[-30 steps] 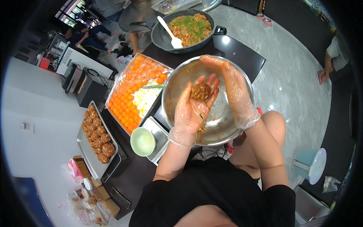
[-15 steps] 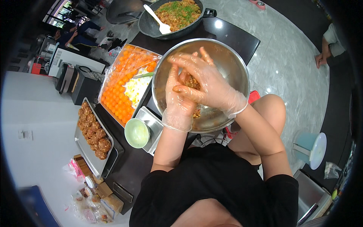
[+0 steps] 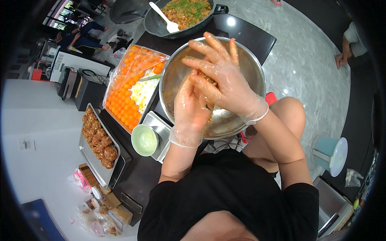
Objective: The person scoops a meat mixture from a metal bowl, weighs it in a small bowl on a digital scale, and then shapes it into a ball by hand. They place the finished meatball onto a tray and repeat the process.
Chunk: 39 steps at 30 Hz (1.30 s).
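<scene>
Both my hands wear clear plastic gloves smeared with orange oil and are over a wide steel bowl (image 3: 260, 86). My left hand (image 3: 188, 100) cups a clump of brown, chopped filling (image 3: 208, 78), mostly hidden between the palms. Across the top of that clump lies my right hand (image 3: 229, 78), its fingers stretched out and spread, its palm side toward the filling. More bits of filling show in the bowl below my hands. Left of the bowl, a tray of round orange yolks (image 3: 122, 106) is partly covered with plastic film, and a green-handled utensil (image 3: 150, 78) lies in it.
A pale green bowl (image 3: 144, 140) sits on a scale (image 3: 160, 130) close to my left forearm. Brown filling balls (image 3: 98, 140) fill part of a metal tray (image 3: 94, 162) at left. Beyond the steel bowl is a black pan (image 3: 189, 33) of filling with a white spatula (image 3: 172, 27).
My right hand has turned and its fingers have spread and lifted toward the far side. My left hand stays cupped under the filling. The view has shifted slightly.
</scene>
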Each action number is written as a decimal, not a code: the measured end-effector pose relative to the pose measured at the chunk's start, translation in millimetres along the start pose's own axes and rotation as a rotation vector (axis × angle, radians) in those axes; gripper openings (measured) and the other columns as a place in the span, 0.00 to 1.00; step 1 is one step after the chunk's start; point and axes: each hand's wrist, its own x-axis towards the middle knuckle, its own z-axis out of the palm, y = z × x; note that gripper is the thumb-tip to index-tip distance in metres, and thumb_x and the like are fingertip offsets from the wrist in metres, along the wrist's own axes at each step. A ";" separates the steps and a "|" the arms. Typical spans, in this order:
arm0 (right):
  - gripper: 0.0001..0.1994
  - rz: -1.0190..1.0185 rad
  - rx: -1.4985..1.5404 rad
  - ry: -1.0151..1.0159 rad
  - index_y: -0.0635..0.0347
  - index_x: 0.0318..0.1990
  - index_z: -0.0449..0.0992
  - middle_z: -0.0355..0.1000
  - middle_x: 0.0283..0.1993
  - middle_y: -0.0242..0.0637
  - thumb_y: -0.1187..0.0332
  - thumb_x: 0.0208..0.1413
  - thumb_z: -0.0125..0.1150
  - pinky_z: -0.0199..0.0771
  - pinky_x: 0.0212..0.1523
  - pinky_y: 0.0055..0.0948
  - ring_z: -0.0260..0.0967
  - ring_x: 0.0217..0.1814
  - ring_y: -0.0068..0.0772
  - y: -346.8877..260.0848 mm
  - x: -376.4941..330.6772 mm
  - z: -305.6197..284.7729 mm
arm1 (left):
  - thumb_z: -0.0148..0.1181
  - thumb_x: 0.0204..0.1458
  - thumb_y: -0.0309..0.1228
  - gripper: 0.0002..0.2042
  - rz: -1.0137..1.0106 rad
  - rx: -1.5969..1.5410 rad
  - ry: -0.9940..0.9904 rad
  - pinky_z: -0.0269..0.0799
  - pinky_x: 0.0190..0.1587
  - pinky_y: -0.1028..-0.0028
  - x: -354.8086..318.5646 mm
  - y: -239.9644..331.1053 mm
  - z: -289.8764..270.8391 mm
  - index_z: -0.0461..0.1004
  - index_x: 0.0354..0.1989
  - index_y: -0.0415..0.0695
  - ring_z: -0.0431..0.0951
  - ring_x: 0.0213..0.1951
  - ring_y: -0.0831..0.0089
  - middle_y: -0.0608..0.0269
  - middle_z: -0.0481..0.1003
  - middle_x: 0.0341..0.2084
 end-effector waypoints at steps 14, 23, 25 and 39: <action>0.15 0.152 0.243 0.021 0.50 0.44 0.81 0.61 0.66 0.45 0.55 0.59 0.55 0.29 0.67 0.70 0.43 0.73 0.59 14.3 -3.8 17.4 | 0.42 0.65 0.36 0.18 0.124 0.119 0.185 0.67 0.60 0.63 0.9 -7.5 8.5 0.63 0.60 0.41 0.70 0.58 0.64 0.56 0.69 0.56; 0.14 0.122 0.122 0.048 0.47 0.46 0.81 0.64 0.64 0.44 0.57 0.59 0.52 0.34 0.67 0.67 0.49 0.71 0.58 9.6 1.3 16.0 | 0.46 0.65 0.39 0.19 0.131 0.104 0.224 0.68 0.59 0.62 3.5 -6.3 10.6 0.64 0.59 0.42 0.71 0.56 0.64 0.56 0.70 0.54; 0.14 0.093 0.177 0.108 0.51 0.45 0.80 0.66 0.61 0.44 0.59 0.57 0.55 0.42 0.66 0.61 0.55 0.67 0.55 8.7 3.5 10.4 | 0.45 0.65 0.41 0.19 0.135 0.084 0.231 0.71 0.57 0.63 5.4 -7.1 17.8 0.65 0.58 0.43 0.72 0.55 0.64 0.57 0.71 0.53; 0.15 -0.113 0.012 0.223 0.61 0.48 0.77 0.76 0.48 0.41 0.69 0.53 0.60 0.67 0.62 0.41 0.73 0.51 0.43 -2.1 -10.1 21.4 | 0.40 0.66 0.46 0.24 0.048 0.289 0.243 0.68 0.58 0.63 9.0 -11.1 8.1 0.61 0.61 0.42 0.70 0.56 0.63 0.55 0.68 0.56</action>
